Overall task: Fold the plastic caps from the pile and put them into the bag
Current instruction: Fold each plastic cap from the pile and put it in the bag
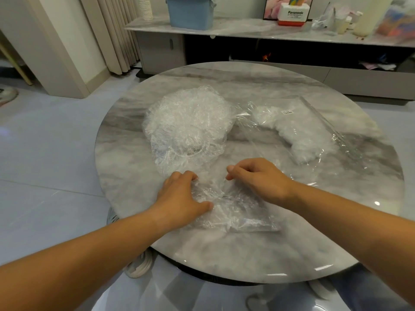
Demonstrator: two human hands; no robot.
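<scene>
A heap of crumpled clear plastic caps (188, 122) lies left of centre on the round marble table (280, 250). To its right lies a clear plastic bag (314, 131) holding several white folded caps. One cap (238, 212) is spread flat near the table's front edge. My left hand (182, 196) pinches its left edge between curled fingers and thumb. My right hand (258, 178) pinches the cap's upper right part with curled fingers.
A marble sideboard (247, 30) runs along the back with a blue bin (190, 12), a Panasonic box (293, 14) and bottles. Curtains hang at the back left. Grey tiled floor surrounds the table.
</scene>
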